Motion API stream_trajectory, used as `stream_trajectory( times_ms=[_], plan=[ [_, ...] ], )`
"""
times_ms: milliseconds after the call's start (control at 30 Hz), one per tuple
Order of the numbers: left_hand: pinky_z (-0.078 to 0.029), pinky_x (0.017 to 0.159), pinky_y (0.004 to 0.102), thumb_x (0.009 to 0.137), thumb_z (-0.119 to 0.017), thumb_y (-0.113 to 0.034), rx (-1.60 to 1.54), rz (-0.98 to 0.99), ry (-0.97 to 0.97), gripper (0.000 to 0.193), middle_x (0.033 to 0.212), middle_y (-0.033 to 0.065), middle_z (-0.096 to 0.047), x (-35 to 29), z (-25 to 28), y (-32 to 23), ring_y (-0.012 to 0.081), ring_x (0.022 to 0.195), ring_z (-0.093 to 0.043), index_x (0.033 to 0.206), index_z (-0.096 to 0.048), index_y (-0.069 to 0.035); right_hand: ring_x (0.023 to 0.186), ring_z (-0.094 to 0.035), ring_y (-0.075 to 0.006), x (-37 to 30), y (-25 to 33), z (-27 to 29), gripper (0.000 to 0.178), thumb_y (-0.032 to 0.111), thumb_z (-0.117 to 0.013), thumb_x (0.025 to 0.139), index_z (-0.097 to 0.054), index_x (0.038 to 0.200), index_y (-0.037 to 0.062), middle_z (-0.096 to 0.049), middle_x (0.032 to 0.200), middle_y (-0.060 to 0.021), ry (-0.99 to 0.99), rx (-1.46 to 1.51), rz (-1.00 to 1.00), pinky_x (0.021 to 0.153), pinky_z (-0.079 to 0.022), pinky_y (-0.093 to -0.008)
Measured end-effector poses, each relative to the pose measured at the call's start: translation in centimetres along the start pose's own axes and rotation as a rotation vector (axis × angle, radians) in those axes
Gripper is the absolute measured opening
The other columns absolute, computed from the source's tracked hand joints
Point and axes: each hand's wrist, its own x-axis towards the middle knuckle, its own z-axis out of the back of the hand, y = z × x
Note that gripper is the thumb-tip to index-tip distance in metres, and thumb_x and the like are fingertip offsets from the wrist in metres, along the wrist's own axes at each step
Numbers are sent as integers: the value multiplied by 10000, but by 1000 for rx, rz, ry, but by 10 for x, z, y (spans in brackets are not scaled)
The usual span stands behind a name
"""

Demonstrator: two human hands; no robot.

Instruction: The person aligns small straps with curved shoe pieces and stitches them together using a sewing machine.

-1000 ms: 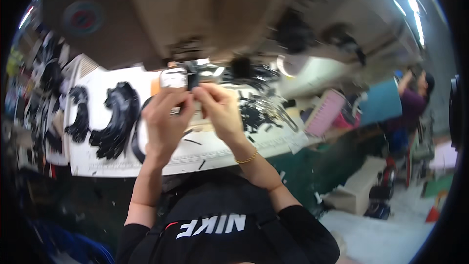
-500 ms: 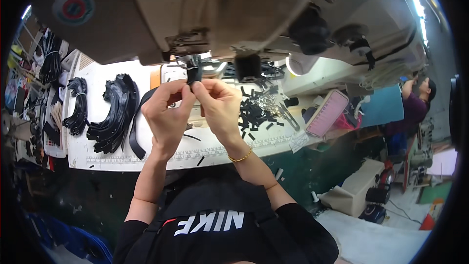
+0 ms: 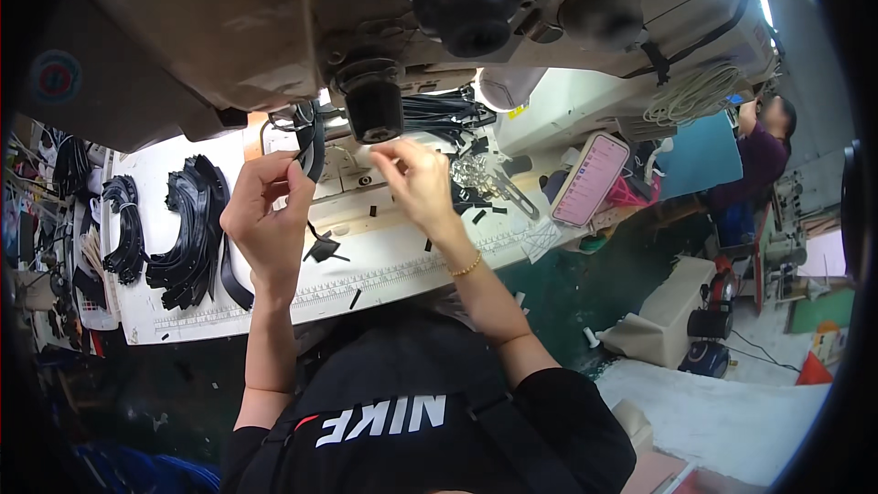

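Two hands work just under the sewing machine (image 3: 439,27), and they have drawn apart since half a second ago, when they were pinched together over one small black piece below the machine head. The left hand (image 3: 267,210) is closed now, thumb and fingers gripping a black strap (image 3: 315,148) that hangs in a loop beside the needle area; the strap runs up from the fingertips toward the machine. The right hand (image 3: 419,185) has let go and moved right, fingers loosely spread and slightly curled, holding nothing that I can make out, hovering over the machine bed near a scatter of small black bits (image 3: 476,210).

So the joint handling of the strap looks finished: one hand keeps it in place while the other is free, close to the loose pieces and a heap of small metal parts (image 3: 471,171).

Below the left hand a small black scrap (image 3: 322,249) lies on the white table (image 3: 274,297), by the printed ruler along its near edge. Farther left sits a stack of curved black straps (image 3: 187,233), and beyond it smaller bundles (image 3: 123,229). To the right a phone (image 3: 593,179) with a pink screen leans up. At the far right another person (image 3: 764,151) in purple works at another station.
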Motion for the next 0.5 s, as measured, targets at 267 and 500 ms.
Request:
stream_trajectory(
  times_ms=[267, 500],
  plan=[
    [-520, 671, 199, 782, -584, 90, 49, -30, 29, 94, 843, 60, -621, -2, 2, -3, 71, 722, -589, 867, -592, 49, 788, -559, -247, 47, -70, 20, 79, 142, -641, 648, -624, 676, 70, -545, 732, -88, 324, -692, 449, 690, -434, -386],
    [-529, 677, 213, 778, -580, 93, 38, -67, 54, 93, 873, 81, -622, -3, 4, -5, 86, 755, -594, 858, -588, 47, 659, -530, -174, 68, -53, 71, 69, 43, -567, 785, -552, 725, 14, -557, 697, -53, -135, 397, -14, 629, -432, -313]
  ],
)
